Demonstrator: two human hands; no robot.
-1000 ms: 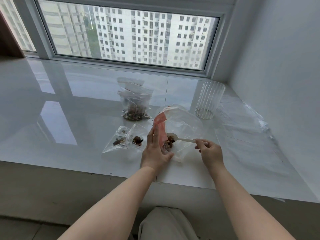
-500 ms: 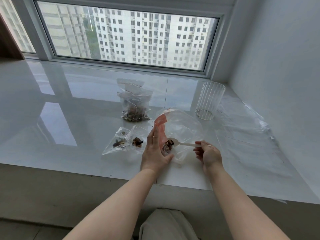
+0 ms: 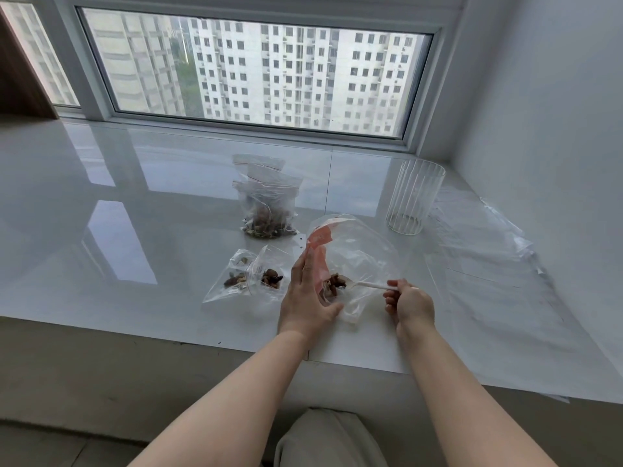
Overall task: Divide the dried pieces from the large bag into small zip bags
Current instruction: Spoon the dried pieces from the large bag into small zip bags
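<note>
1. My left hand (image 3: 308,298) holds the large bag (image 3: 354,254) by its near left edge, thumb underneath and fingers straight up along the red strip at its mouth, so the clear plastic stands puffed open and reaches up and to the right from that hand.
2. My right hand (image 3: 409,303) pinches the end of a white spoon (image 3: 369,285) in curled fingers. The spoon runs left from my fingertips into the bag, and its bowl sits among the dried pieces (image 3: 335,283), a small brown, knobbly clump just right of my left hand's fingers.
3. Left of my left hand, two small zip bags (image 3: 251,281) lie flat and overlapping on the white ledge (image 3: 101,264), each with a few dark and pale bits inside.
4. Beyond that hand stands a fuller clear bag (image 3: 268,210) with brown pieces heaped at its bottom.
5. Beyond my right hand stands a ribbed clear cup (image 3: 413,197), and loose clear sheeting (image 3: 488,251) lies to the right of that hand.
6. Compared with a second ago, my right hand has drawn nearer to me and dropped a little, the spoon now lies more level, and the clump has moved lower in the bag; my left hand's hold is unchanged.
7. I can read no writing on the red strip or on any bag.
</note>
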